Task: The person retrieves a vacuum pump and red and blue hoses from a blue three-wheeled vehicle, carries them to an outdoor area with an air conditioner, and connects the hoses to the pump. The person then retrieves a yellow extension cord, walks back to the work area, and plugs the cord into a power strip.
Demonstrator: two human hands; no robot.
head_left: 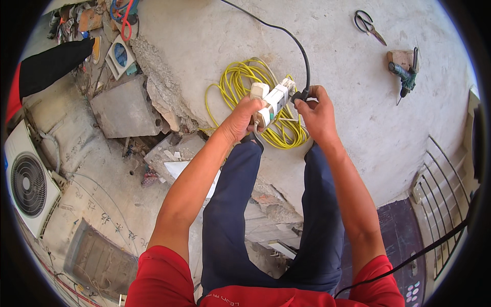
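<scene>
My left hand (pixel 244 116) is wrapped round the near end of a white power strip (pixel 276 98), which has a white adapter (pixel 259 91) on its left side. At its far right side, my right hand (pixel 317 113) grips a black plug (pixel 299 96). The plug is against or very close to the strip; I cannot tell whether its pins are in a socket. From it a black cable (pixel 291 35) curves up and away to the far edge. Beneath the strip lies a loose coil of yellow cable (pixel 235 77) on the concrete.
Far right are scissors (pixel 369 26) and a green power drill (pixel 406 77) by a brick (pixel 400 57). To my left, the slab ends at a broken edge (pixel 153 77) with rubble. An air conditioner unit (pixel 30 181) stands far left, below another person's leg (pixel 56 66). Metal bars (pixel 444 194) rise at right.
</scene>
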